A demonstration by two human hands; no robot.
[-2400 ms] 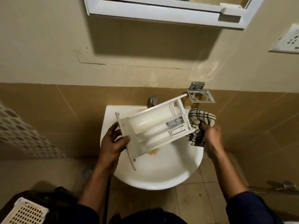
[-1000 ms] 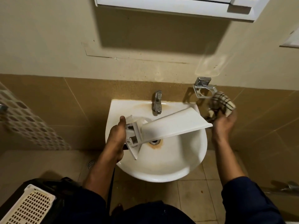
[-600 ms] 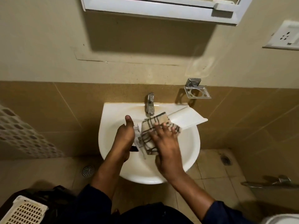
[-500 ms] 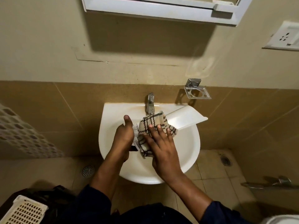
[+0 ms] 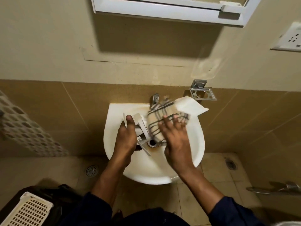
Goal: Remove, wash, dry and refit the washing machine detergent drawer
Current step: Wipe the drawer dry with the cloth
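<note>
White plastic detergent drawer (image 5: 190,107) lies above the basin (image 5: 198,144), long axis running from left rim to back right corner, the left hand (image 5: 126,139) curled round its left end, the right hand (image 5: 175,139) pressing the checked cloth (image 5: 161,118) mid-length with straight, spread fingers (image 5: 175,119).

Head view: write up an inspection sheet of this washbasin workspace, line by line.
Surface: white washbasin, brownish stain around its drain.
Job's things: detergent drawer held over the basin, slanting up to the right; checked cloth lies on it.
Clutter: perforated white basket at lower left.
Hands: left hand grips the drawer's near end; right hand presses the cloth with straight fingers.
Cables: nothing seen.
Surroundings: tap, metal holder and wall socket on the wall, white cabinet above, floor drain.
</note>
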